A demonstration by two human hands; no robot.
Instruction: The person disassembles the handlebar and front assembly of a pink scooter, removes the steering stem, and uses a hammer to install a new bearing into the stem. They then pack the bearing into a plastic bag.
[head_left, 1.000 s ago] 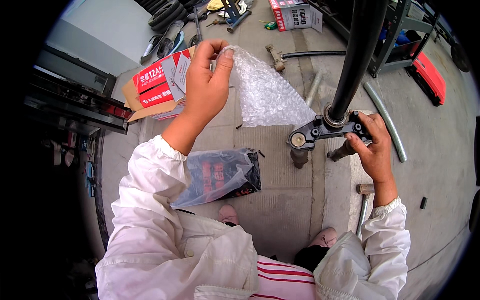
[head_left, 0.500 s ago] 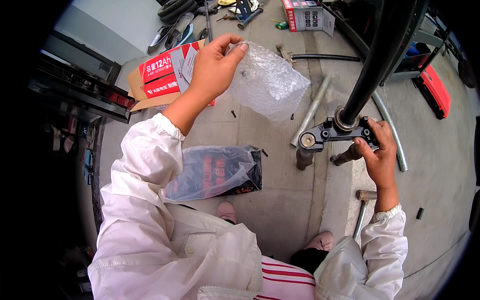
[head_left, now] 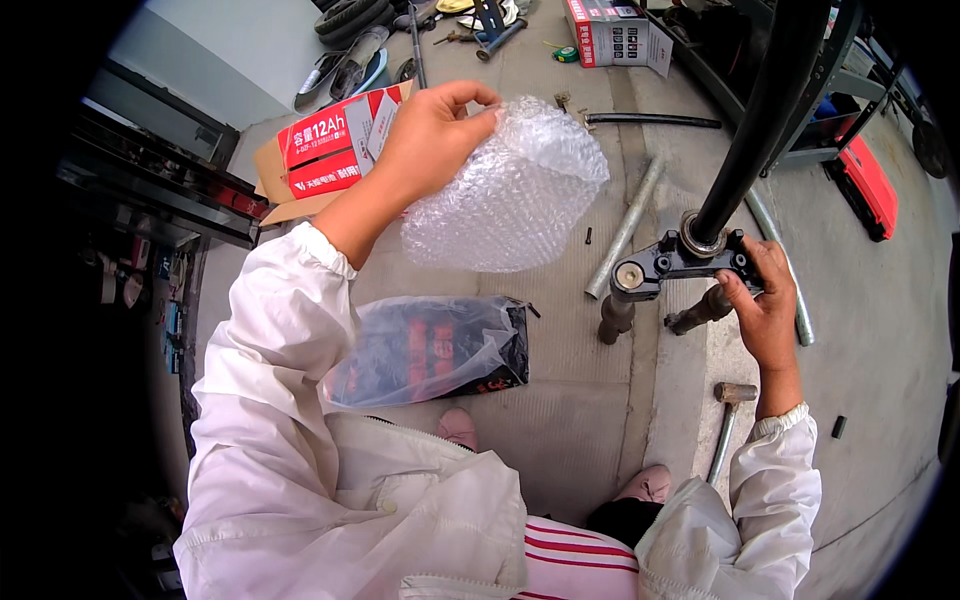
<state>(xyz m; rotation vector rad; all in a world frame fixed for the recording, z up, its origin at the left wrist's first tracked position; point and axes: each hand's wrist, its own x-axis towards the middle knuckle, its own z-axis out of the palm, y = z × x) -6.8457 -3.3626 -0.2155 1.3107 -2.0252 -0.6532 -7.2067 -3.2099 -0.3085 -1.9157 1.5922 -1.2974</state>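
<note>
Between thumb and fingers, my left hand pinches the upper edge of a clear bubble wrap bag, which hangs over the floor. On the right, my right hand grips the black clamp end of a front fork. Its long black steering tube rises toward the top right, with a bearing ring at its base. The two fork legs point down and away beneath the clamp. Below the bubble wrap lies a black box in a clear plastic bag, on the floor.
An opened red and white carton stands behind my left forearm; another box sits at the back. Metal pipes and a hammer lie near the fork. A red case leans by the metal rack.
The bubble wrap has swung left and lower and spread wider in my left hand. The fork clamp has shifted slightly right, still in my right hand.
</note>
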